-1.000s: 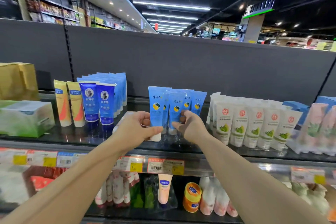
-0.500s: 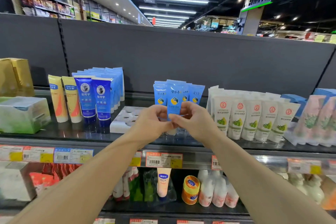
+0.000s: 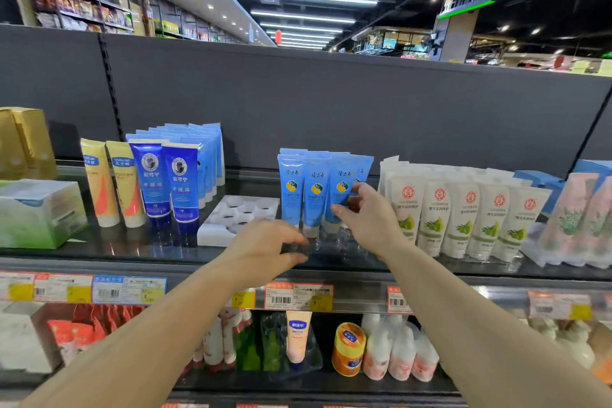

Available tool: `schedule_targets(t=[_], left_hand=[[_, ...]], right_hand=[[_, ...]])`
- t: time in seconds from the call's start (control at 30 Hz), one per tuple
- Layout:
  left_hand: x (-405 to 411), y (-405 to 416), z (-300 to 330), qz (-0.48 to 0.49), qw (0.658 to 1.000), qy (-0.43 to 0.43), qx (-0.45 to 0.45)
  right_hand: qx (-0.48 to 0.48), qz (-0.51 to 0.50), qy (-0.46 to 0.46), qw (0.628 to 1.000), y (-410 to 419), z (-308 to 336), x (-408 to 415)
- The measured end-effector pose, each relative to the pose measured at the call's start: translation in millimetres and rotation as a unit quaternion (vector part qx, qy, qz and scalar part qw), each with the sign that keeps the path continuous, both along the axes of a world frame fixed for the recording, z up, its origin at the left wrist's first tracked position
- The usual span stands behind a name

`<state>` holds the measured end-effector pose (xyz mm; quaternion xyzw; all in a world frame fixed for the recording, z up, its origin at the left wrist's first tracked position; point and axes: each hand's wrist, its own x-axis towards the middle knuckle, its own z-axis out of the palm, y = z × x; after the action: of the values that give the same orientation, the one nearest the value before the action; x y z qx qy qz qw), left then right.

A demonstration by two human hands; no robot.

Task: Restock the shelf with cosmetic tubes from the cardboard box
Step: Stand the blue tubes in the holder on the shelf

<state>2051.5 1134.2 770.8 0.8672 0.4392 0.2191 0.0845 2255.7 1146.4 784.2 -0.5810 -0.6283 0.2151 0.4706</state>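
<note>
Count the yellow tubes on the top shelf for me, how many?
2. Both yellow tubes stand upright side by side, left of the dark blue tubes: one further left, the other beside it. Others may be hidden.

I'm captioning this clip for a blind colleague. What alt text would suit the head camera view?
Two bare hands reach into a row of light blue tubes standing on a store shelf: the right hand touches the front tubes, the left hand is low at their base. An empty white tray sits left, white tubes right.
</note>
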Motion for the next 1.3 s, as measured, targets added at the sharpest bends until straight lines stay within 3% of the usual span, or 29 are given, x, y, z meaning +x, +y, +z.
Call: schedule_targets(t=[0.53,0.87,1.07,1.3], left_hand=[[1.3,2.6,2.3,0.001,1.000,0.013,0.000],[-18.3,-3.2,8.5,-0.053,0.991,-0.122,0.033],[-55.6,-32.8,5.3,-0.036,0.987,-0.144,0.066],[-154.2,-100.5,-26.7,0.041,0.990,-0.105,0.088]], right_hand=[[-0.042,-0.018,-0.036,0.998,-2.9,-3.0,-3.7],[-0.045,-0.120,0.023,0.992,-51.4,-0.2,-30.7],[-0.051,-0.161,-0.038,0.985,-105.4,-6.1,-86.5],[-0.090,-0.069,-0.207,0.972,-164.7,-30.9,-191.8]])
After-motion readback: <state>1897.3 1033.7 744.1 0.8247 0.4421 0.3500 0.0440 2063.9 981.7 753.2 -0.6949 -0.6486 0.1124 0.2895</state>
